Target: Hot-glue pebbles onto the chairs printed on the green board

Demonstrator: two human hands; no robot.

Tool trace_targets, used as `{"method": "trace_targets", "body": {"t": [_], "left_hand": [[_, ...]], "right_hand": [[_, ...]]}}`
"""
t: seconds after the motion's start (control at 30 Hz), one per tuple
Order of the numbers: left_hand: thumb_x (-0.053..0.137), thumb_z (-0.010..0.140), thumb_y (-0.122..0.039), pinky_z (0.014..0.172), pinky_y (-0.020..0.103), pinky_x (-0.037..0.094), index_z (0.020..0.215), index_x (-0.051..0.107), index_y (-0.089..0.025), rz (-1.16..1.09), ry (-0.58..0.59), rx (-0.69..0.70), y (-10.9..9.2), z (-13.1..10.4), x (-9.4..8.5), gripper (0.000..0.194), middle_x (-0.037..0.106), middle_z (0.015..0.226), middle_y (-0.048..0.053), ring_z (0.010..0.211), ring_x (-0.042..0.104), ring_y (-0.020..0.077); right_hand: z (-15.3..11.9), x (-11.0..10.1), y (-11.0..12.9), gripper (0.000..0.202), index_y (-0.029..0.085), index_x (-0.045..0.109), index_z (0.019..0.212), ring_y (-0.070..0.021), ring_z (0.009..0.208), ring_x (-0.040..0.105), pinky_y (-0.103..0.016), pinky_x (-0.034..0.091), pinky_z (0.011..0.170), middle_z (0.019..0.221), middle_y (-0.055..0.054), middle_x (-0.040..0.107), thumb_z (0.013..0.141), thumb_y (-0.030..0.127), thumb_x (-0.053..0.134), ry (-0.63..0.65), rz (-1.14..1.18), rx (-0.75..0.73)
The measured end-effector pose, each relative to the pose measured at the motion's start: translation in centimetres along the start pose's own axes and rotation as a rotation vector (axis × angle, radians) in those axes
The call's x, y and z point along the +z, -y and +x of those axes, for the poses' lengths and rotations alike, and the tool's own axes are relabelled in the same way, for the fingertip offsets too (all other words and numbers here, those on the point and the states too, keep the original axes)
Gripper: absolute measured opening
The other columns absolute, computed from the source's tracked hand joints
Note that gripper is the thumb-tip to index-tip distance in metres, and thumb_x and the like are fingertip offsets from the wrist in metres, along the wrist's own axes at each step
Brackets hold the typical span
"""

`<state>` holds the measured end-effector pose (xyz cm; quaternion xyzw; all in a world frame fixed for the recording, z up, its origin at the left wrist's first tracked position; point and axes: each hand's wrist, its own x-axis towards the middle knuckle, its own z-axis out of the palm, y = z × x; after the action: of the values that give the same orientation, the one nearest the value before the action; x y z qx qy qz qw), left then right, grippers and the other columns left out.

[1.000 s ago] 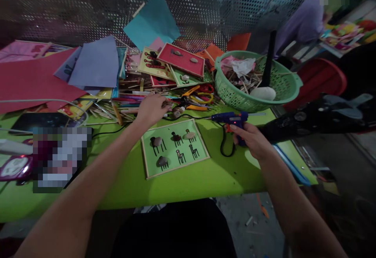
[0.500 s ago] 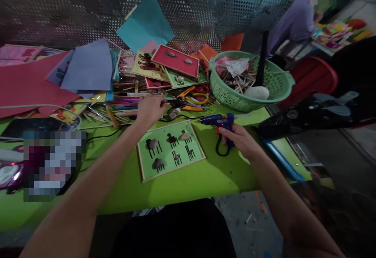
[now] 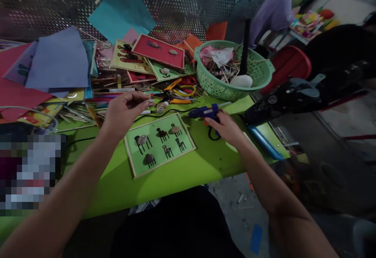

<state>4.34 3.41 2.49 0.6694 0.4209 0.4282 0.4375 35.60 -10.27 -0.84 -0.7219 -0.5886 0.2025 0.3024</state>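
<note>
Left hand (image 3: 125,111) loosely curled, contents unclear; right hand (image 3: 226,126) gripping glue gun (image 3: 205,111); card (image 3: 157,146) between.

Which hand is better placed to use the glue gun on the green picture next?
Probably the right hand: it grips the glue gun, whose nozzle sits near the far right corner of the green picture. The left hand is apart from the gun.

Framed picture (image 3: 158,146) on table (image 3: 176,169), glue gun (image 3: 204,111) to its right, scissors (image 3: 181,100) behind, basket (image 3: 217,86) behind right, paper sheets (image 3: 60,62) behind left
</note>
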Motion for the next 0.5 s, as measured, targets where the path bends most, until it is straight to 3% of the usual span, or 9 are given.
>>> {"method": "trace_targets", "body": {"t": [0.17,0.33,0.4,0.5], "left_hand": [[0.083,0.073,-0.028,0.08,0.03,0.056,0.099,0.075,-0.015,-0.173,-0.004,-0.165,-0.5,-1.1,-0.1,0.029,0.079,0.101,0.007,0.085,0.071,0.0155],[0.081,0.072,-0.022,0.071,0.026,0.053,0.092,0.075,-0.017,-0.281,-0.005,-0.239,-1.4,-1.8,-0.2,0.022,0.078,0.096,0.006,0.082,0.071,0.0148],[0.08,0.072,-0.02,0.068,0.025,0.053,0.087,0.074,-0.019,-0.312,-0.012,-0.269,-1.7,-2.2,-0.5,0.017,0.077,0.092,0.005,0.082,0.072,0.0155],[0.08,0.072,-0.018,0.066,0.024,0.054,0.084,0.075,-0.021,-0.362,-0.008,-0.31,-1.7,-2.7,-0.9,0.014,0.077,0.096,0.004,0.083,0.073,0.0158]], "right_hand": [[-0.1,-0.4,0.1,0.033,0.019,0.063,0.09,-0.0223,0.081,0.057,-0.037,0.044,0.076,0.097,-0.009,0.058,0.096,0.05,0.053,-0.072,-0.215,-0.024],[-0.8,-1.4,1.0,0.025,0.018,0.066,0.103,-0.0237,0.084,0.061,-0.038,0.046,0.078,0.108,-0.013,0.061,0.096,0.04,0.057,-0.202,-0.308,-0.028],[-1.5,-1.7,1.8,0.021,0.018,0.066,0.106,-0.0233,0.085,0.062,-0.038,0.047,0.079,0.109,-0.012,0.062,0.098,0.034,0.055,-0.244,-0.317,-0.102],[-2.2,-1.4,3.0,0.02,0.02,0.069,0.106,-0.0246,0.097,0.062,-0.038,0.048,0.086,0.105,-0.011,0.065,0.1,0.027,0.051,-0.182,-0.297,-0.275]]}}
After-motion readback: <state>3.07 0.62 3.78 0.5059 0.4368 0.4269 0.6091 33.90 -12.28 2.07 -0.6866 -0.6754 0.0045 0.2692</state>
